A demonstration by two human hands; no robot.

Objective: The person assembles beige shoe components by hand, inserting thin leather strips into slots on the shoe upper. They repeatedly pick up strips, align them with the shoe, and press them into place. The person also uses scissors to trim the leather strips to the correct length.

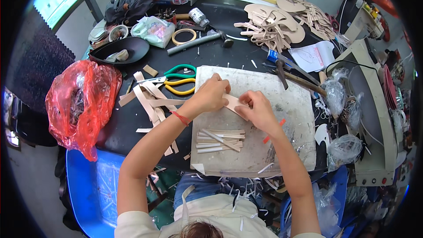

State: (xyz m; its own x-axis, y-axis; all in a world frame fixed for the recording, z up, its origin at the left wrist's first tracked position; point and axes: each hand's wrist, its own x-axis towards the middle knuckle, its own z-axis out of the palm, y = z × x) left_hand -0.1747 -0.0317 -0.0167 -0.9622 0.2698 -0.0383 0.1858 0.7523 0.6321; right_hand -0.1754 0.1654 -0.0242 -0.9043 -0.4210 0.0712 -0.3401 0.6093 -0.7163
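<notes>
Over a stained pale board [255, 150], a flat beige strip [235, 106] that looks like leather lies slantwise between my hands. My left hand [210, 94], with a red band at the wrist, has its fingers closed on the strip's upper left end. The thumb and fingers of my right hand [259, 110] grip the lower right end. Near my left forearm lies a small pile of narrow beige and white strips [220, 141] on the board. Longer beige strips [154, 112] lie loose left of the board, beside scissors [181, 87] with one green and one yellow handle.
A red plastic bag [81, 105] sits at the left, above a blue tub [99, 194]. Behind the board are a hammer [198, 42], a tape roll [184, 37] and a heap of beige cut pieces [273, 24]. Another hammer [304, 81] crosses the board's far right corner.
</notes>
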